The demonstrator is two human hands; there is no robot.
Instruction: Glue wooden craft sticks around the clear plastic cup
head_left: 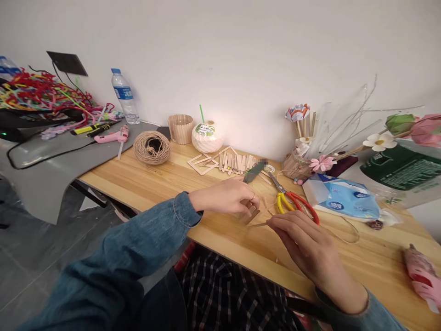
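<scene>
Just above the table's front part, my left hand is closed on a small flat wooden piece; its far end is blurred. Close by on the right, my right hand pinches a thin wooden stick that points left toward that piece. Scissors with red and yellow handles lie beyond my right hand, blades pointing away. Behind my left hand are short craft stick pieces, wooden stick frames and a dark green object, partly blurred out.
A twine ball, a ribbed wooden cup and a white coconut with a green straw stand along the back left. To the right are a tissue pack, craft flowers and a pink glue gun. Another glue gun lies left.
</scene>
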